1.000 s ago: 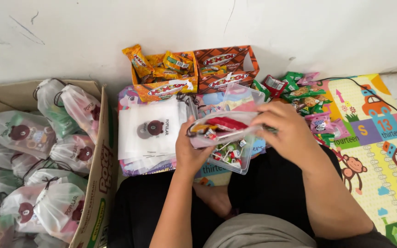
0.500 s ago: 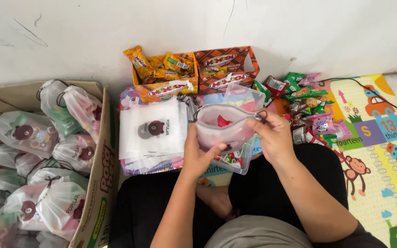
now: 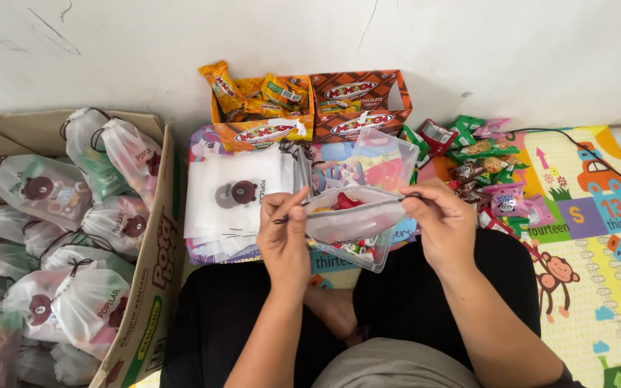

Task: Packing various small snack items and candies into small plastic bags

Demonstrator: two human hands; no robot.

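The pouch [image 3: 353,215] is being drawn shut above the tub [image 3: 368,208]. Its cords are pinched by the left hand [image 3: 285,241] and right hand [image 3: 443,226]. An even outward pull is judged necessary next.

We note a matt, translucent white cloth pouch [image 3: 353,219] with dark cord — clear glossy plastic tub [image 3: 386,154], brown matt cardboard box [image 3: 156,251], shiny foil wrappers [image 3: 479,147].

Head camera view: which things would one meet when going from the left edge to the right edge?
Cardboard box of filled drawstring bags → stack of empty white bags → left hand → drawstring bag held between both hands → right hand → loose snack packets → colourful play mat.
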